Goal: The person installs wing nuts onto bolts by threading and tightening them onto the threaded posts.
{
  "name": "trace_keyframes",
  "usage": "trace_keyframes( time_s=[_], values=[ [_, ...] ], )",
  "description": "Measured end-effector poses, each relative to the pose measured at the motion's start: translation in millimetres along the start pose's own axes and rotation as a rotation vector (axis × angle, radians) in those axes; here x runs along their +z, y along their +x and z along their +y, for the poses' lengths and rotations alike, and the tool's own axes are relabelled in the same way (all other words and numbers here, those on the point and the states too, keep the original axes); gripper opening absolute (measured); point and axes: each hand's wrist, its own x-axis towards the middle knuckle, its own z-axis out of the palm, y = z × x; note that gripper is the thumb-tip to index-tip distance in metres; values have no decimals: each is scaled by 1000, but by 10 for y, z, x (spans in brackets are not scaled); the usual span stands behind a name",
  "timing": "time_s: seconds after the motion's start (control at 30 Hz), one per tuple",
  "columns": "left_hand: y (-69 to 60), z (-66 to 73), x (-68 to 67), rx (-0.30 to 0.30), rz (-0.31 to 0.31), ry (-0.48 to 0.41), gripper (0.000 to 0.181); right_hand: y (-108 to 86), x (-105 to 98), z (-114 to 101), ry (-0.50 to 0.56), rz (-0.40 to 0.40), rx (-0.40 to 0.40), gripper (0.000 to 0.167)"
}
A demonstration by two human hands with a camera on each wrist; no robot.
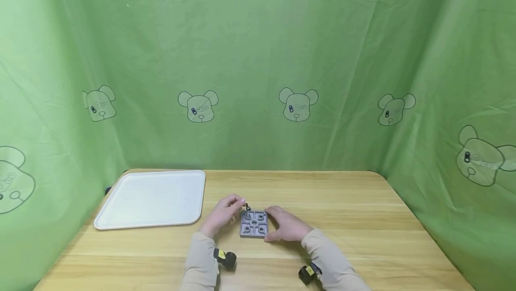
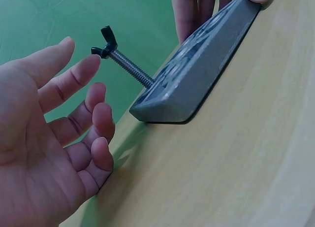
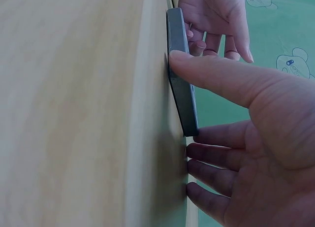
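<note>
A square grey metal block (image 1: 254,229) with recessed round holes lies flat on the table. Out of its far left hole stands a threaded wing screw (image 2: 130,68) with a black winged head. My left hand (image 1: 223,214) is just left of the block, thumb and index finger spread apart. In the left wrist view, its index fingertip is right at the black wing, and whether they touch I cannot tell. My right hand (image 1: 289,225) holds the block from the right, thumb on the near edge and index finger at the far one. Its other fingers rest on the table.
A white rectangular tray (image 1: 157,199) lies at the left of the wooden table (image 1: 342,201). Green curtains (image 1: 250,58) with printed bear heads hang behind and on both sides. Each wrist wears a small black camera.
</note>
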Motion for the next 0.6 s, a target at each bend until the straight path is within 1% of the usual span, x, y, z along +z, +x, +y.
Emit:
trace_keyframes(
  time_s=[0.4, 0.57, 0.6],
  values=[
    [-18, 16, 9, -6, -7, 14, 31, 6, -3, 13, 8, -3, 4, 93],
    [-39, 44, 10, 4, -13, 8, 25, 13, 2, 26, 2, -1, 3, 93],
    [-64, 84, 13, 8, -11, 8, 24, 15, 4, 32, 0, -1, 1, 93]
  ],
)
